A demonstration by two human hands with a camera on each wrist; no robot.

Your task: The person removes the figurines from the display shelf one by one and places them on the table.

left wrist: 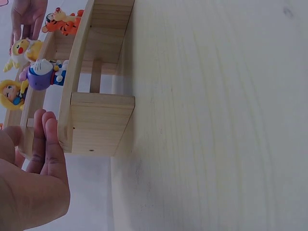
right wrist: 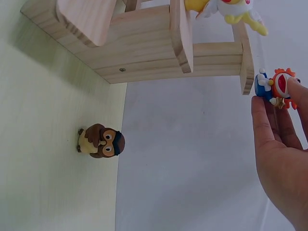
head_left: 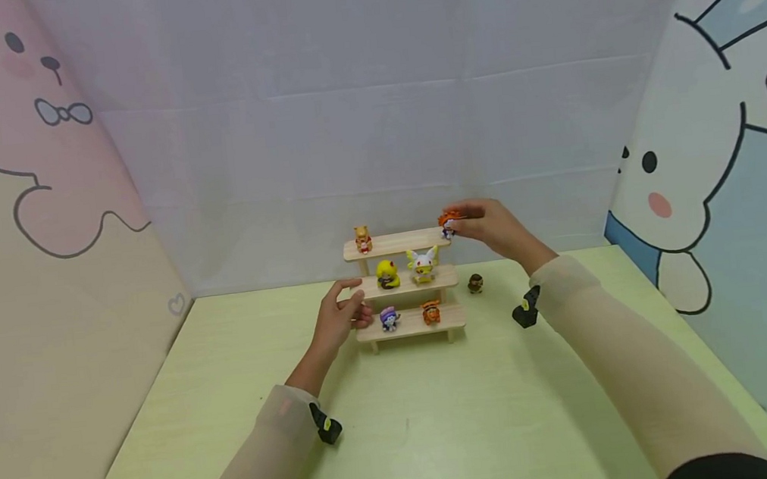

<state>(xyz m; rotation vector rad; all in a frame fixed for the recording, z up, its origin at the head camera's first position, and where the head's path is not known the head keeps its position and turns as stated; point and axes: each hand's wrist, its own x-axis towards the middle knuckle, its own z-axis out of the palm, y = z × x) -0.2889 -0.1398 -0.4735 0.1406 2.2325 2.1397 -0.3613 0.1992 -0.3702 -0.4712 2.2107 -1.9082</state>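
Note:
A three-tier wooden display stand [head_left: 404,282] bears several small toy figurines. At its left end my left hand [head_left: 338,316] grips the middle tier, the thumb on one side of the board and the fingers on the other in the left wrist view. My right hand [head_left: 492,228] pinches a figurine with an orange mane and blue body [right wrist: 276,89] at the right end of the top tier. A yellow bear figurine [head_left: 363,240] stands at that tier's left. On the middle tier are a yellow-haired figurine [head_left: 387,274] and a white-and-yellow eared one [head_left: 423,265].
The bottom tier carries a purple-capped figurine [head_left: 389,319] and an orange tiger figurine [head_left: 431,312]. A brown owl figurine [right wrist: 101,141] stands on the table [head_left: 414,434], right of the stand. A pale cloth backdrop [head_left: 374,134] rises behind; printed panels flank the table.

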